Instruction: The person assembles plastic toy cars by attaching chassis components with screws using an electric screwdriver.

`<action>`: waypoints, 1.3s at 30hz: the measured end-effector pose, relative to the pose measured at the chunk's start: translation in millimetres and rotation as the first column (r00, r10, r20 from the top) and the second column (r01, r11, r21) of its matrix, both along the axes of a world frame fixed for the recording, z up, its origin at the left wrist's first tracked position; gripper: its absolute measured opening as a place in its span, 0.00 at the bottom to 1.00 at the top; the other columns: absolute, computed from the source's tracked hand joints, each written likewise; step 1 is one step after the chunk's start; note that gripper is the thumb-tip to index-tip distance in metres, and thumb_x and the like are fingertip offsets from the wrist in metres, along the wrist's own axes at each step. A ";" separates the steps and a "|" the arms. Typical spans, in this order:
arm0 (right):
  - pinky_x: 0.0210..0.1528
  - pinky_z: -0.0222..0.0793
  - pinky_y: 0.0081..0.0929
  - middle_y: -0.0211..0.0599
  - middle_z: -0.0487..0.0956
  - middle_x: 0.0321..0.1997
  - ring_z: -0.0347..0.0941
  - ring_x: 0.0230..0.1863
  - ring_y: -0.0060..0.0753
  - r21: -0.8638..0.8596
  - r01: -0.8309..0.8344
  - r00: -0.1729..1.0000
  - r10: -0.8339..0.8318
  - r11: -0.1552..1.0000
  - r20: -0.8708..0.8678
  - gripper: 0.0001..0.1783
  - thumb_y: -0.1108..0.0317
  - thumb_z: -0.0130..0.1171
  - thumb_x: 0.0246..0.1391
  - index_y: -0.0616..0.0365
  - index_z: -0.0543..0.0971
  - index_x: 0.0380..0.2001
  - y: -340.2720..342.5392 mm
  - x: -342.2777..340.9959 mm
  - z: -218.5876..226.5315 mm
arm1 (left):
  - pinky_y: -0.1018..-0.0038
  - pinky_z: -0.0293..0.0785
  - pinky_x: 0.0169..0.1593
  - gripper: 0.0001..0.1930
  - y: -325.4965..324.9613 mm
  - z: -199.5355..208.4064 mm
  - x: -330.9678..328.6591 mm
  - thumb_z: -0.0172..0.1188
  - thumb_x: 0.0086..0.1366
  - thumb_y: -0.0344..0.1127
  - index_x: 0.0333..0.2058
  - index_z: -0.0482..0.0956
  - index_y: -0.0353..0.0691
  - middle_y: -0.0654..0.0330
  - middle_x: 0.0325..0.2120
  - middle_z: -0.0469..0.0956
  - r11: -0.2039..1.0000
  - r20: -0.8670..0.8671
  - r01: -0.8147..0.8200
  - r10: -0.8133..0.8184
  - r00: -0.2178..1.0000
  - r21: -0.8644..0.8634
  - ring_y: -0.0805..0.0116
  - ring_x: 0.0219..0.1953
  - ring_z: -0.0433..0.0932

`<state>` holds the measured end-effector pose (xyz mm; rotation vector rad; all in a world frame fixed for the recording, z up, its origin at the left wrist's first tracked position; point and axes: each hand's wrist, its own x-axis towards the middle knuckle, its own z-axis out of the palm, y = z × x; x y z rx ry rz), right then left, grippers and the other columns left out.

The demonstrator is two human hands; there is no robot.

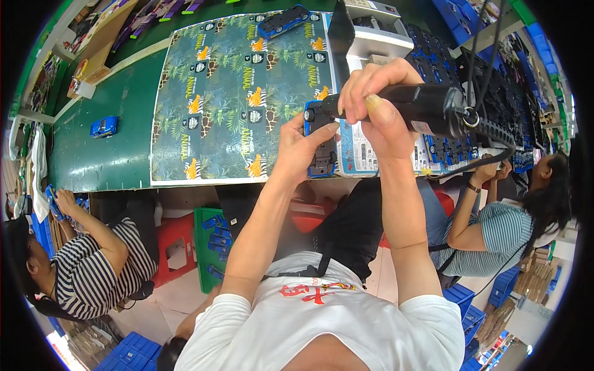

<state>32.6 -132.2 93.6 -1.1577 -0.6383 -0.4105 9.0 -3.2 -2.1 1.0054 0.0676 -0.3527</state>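
My left hand [297, 147] is closed on a blue toy car [322, 156], which lies upside down with its black underside facing up at the table's near edge. The thumb presses on the underside. My right hand [385, 108] is wrapped round a black electric screwdriver [427, 106], held nearly level, its cord hanging at the right end. The screwdriver's front end points left at the car's underside. My fingers hide the tip, so I cannot tell whether it touches a screw. Beneath both hands lies a printed sheet [357, 148] with a blue edge.
Jungle-patterned sheets [223, 105] cover the table's middle, with another upturned toy car [283, 22] on them. A grey metal box [378, 40] stands beyond my right hand. Several upturned cars [436, 59] fill the right side. A blue car [104, 127] sits left. Co-workers sit on both sides.
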 end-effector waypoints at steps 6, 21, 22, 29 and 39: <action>0.29 0.68 0.32 0.35 0.70 0.22 0.67 0.22 0.29 0.020 -0.080 0.982 0.075 0.997 0.171 0.17 0.55 0.52 0.62 0.60 0.71 0.38 -33.8 -9.0 20.8 | 0.70 0.81 0.40 0.12 4.0 1.4 1.8 0.65 0.61 0.31 0.42 0.77 0.35 0.57 0.33 0.81 0.988 -0.094 -0.026 0.012 0.996 -0.151 0.70 0.33 0.81; 0.29 0.70 0.31 0.37 0.70 0.21 0.67 0.20 0.29 0.123 0.045 0.995 -0.056 0.991 0.082 0.07 0.70 0.54 0.58 0.62 0.71 0.36 -78.6 -18.1 12.3 | 0.51 0.79 0.52 0.17 18.3 -18.9 7.2 0.61 0.63 0.31 0.50 0.74 0.34 0.53 0.40 0.80 0.917 -0.005 0.154 -0.167 0.986 -0.368 0.61 0.38 0.82; 0.29 0.70 0.32 0.37 0.71 0.21 0.68 0.20 0.29 0.119 0.095 0.995 -0.099 0.988 0.025 0.07 0.71 0.56 0.58 0.63 0.71 0.36 -76.7 -18.7 8.2 | 0.52 0.80 0.51 0.16 17.9 -19.2 6.9 0.61 0.64 0.31 0.50 0.74 0.34 0.53 0.39 0.80 0.914 0.002 0.165 -0.177 0.984 -0.370 0.61 0.38 0.82; 0.26 0.71 0.22 0.33 0.76 0.19 0.74 0.19 0.24 -0.024 0.357 0.898 -0.350 0.934 -0.268 0.08 0.72 0.68 0.53 0.63 0.78 0.31 -60.7 -7.2 -29.0 | 0.63 0.83 0.43 0.14 13.6 -1.1 -5.3 0.65 0.60 0.30 0.44 0.76 0.33 0.55 0.36 0.81 0.946 0.032 0.225 -0.223 0.974 -0.235 0.62 0.36 0.83; 0.62 0.60 0.36 0.45 0.66 0.59 0.65 0.58 0.37 -0.062 0.893 0.443 -0.895 0.445 -0.049 0.42 0.71 0.74 0.42 0.66 0.62 0.58 -58.9 -70.1 -83.4 | 0.64 0.81 0.43 0.16 -11.4 12.2 -21.1 0.67 0.59 0.29 0.45 0.76 0.35 0.56 0.37 0.81 0.993 0.110 0.104 -0.098 0.989 -0.054 0.65 0.36 0.82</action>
